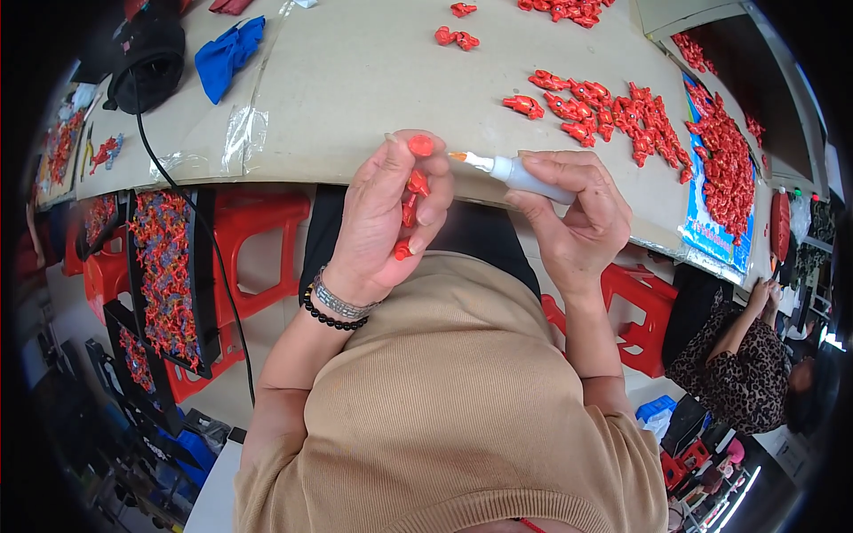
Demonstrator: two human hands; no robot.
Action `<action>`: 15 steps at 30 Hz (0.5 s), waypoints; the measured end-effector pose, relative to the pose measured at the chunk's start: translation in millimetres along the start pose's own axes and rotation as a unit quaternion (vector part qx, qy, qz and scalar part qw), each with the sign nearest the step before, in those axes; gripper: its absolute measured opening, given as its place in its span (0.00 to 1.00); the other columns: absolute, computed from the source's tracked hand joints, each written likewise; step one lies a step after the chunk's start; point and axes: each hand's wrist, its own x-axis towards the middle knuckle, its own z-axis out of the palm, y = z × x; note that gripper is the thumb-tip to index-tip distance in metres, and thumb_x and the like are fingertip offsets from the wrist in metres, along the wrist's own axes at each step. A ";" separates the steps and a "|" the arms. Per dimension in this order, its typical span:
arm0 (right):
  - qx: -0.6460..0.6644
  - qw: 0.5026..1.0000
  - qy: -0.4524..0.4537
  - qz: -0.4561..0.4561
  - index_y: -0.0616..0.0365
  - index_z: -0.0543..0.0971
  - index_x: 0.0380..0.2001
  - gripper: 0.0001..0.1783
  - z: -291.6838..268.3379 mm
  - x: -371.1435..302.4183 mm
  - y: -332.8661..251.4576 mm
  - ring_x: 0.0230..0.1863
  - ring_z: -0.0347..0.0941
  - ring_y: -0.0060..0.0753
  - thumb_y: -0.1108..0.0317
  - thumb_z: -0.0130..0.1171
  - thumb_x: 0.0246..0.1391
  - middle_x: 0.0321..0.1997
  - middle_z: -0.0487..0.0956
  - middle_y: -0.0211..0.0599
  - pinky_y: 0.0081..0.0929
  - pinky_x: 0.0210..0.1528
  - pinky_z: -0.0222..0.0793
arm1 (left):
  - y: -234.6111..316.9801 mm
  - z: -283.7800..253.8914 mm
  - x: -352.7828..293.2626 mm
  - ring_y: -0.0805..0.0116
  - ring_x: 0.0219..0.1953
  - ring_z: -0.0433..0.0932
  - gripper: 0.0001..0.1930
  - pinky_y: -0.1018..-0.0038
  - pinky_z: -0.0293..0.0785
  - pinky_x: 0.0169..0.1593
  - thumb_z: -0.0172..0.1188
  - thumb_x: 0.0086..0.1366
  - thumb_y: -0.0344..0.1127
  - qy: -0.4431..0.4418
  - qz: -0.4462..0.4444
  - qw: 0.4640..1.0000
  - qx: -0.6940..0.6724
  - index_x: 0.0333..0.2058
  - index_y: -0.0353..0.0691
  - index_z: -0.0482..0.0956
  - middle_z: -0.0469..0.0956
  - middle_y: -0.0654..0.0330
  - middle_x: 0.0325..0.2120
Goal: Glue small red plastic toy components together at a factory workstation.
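In my left hand (384,209), raised at the table's near edge, several small glossy red plastic pieces (418,183) lie between the fingers and palm. One round red piece (420,146) is pinched at the fingertips. My right hand (577,209) grips a white marker-like tube (531,177) with an orange-brown tip (458,156). The tip points left toward the round piece, with a small gap between them. Beyond the right hand, loose red pieces (604,111) lie on the cardboard-covered table (355,80).
A dense heap of red pieces (724,169) lies on a blue sheet at the right. Left are a black cap (151,62), a blue cloth (227,58) and a hanging black cable (213,240). Black trays of red parts (164,275) stand by red stools (258,231). Another person (742,364) works at right.
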 end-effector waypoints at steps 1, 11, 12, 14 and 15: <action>0.000 1.000 0.000 0.000 0.62 0.81 0.33 0.19 0.2 -0.3 0.0 0.35 0.79 0.35 0.84 0.69 0.31 0.34 0.82 0.39 0.25 0.36 0.74 | 0.3 0.8 -0.1 0.79 0.21 0.65 0.19 0.85 0.60 0.15 0.46 0.73 0.50 0.000 0.000 1.000 0.000 0.43 0.38 0.74 0.74 0.63 0.32; -0.001 1.000 0.003 0.010 0.62 0.81 0.33 0.19 1.1 -1.7 -2.0 0.35 0.79 0.35 0.84 0.70 0.31 0.34 0.82 0.40 0.25 0.35 0.75 | 1.8 3.2 0.0 0.79 0.20 0.65 0.18 0.85 0.60 0.15 0.46 0.73 0.49 0.005 0.004 1.000 -0.005 0.43 0.38 0.74 0.74 0.63 0.32; 0.008 1.000 0.011 0.010 0.62 0.81 0.33 0.19 1.2 -1.8 -1.8 0.35 0.79 0.35 0.84 0.70 0.31 0.34 0.82 0.40 0.26 0.35 0.75 | 1.8 4.0 -0.1 0.79 0.20 0.65 0.18 0.85 0.60 0.15 0.46 0.73 0.49 0.018 0.003 1.000 -0.002 0.43 0.38 0.74 0.74 0.63 0.31; 0.010 1.000 0.013 0.006 0.63 0.81 0.33 0.19 1.2 -0.9 -1.4 0.35 0.79 0.36 0.84 0.70 0.31 0.34 0.82 0.40 0.26 0.35 0.75 | -0.3 2.7 -0.4 0.78 0.20 0.65 0.18 0.85 0.59 0.15 0.46 0.73 0.49 0.018 0.002 1.000 -0.002 0.42 0.38 0.74 0.74 0.63 0.31; 0.012 1.000 0.015 0.002 0.63 0.81 0.33 0.19 1.1 -0.4 -1.4 0.35 0.79 0.36 0.84 0.70 0.31 0.34 0.82 0.41 0.26 0.35 0.75 | -1.1 2.4 -0.6 0.78 0.20 0.65 0.18 0.85 0.59 0.15 0.46 0.73 0.49 0.018 0.002 1.000 -0.003 0.42 0.38 0.74 0.74 0.63 0.31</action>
